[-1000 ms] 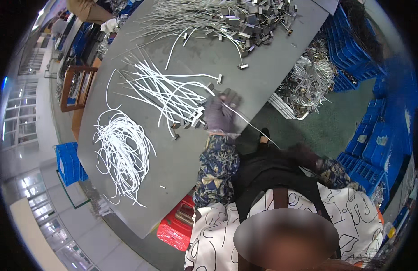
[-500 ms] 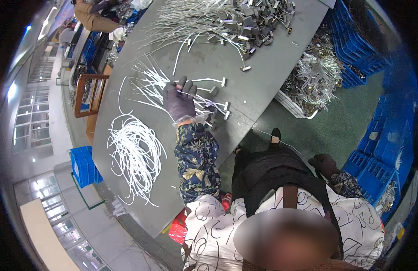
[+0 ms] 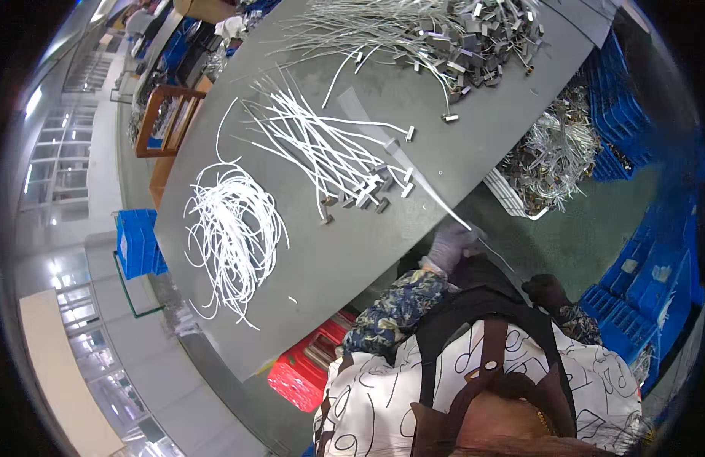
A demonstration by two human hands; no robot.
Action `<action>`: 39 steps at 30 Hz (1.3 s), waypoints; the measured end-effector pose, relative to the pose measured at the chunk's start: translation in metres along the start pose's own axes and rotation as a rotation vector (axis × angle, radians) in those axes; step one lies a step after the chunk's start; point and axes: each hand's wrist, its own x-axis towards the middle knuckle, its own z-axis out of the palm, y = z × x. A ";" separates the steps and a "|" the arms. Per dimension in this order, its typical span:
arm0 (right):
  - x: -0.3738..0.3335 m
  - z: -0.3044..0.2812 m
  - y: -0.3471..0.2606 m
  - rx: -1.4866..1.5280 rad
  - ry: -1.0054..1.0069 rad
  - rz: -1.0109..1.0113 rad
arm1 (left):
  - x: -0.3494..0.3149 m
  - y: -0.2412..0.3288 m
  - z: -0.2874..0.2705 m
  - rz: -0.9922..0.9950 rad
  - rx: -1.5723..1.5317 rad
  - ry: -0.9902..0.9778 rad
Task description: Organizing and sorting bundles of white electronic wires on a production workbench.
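My left hand (image 3: 453,250), in a grey glove and smeared by motion, is at the table's near edge by my lap. Its fingers close on one end of a white cable (image 3: 429,186), which streaks back over the tabletop. Beyond it lies a loose bundle of white cables (image 3: 314,145), with small block connectors (image 3: 371,186) at their near ends. My right hand (image 3: 547,292), in a dark glove, is low at my right side, off the table. It looks curled closed; what it may hold is hidden. A thin pale cord (image 3: 497,257) runs between the two hands.
A coil of white cables (image 3: 234,236) lies on the grey table (image 3: 330,274). A large cable heap with metal connectors (image 3: 474,42) covers the far side. Right of the table stand a full white basket (image 3: 505,194) and blue crates (image 3: 626,305); a red stool (image 3: 303,373) is below.
My left hand has left the cable bundle and come right and toward my body, drawing a white cable. The bundle now lies uncovered. My right hand stays at my side; the view has shifted slightly.
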 end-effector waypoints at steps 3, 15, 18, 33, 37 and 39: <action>0.016 -0.001 -0.014 -0.431 0.005 -0.170 | 0.022 0.008 -0.059 0.367 0.546 0.183; 0.127 0.043 -0.181 -1.026 0.236 -0.841 | 0.015 0.043 -0.046 -0.053 0.195 0.533; 0.129 0.072 -0.269 -0.502 0.238 -1.143 | 0.022 0.038 -0.058 0.075 0.352 0.644; 0.218 0.025 -0.350 -0.624 0.785 -0.428 | -0.074 -0.005 -0.395 -0.796 1.177 0.809; 0.247 0.004 -0.310 -0.619 0.839 -0.349 | -0.072 -0.007 -0.382 -0.350 0.422 0.857; 0.238 -0.007 -0.288 -0.508 0.932 -0.337 | -0.057 0.003 -0.333 -0.080 -0.655 0.646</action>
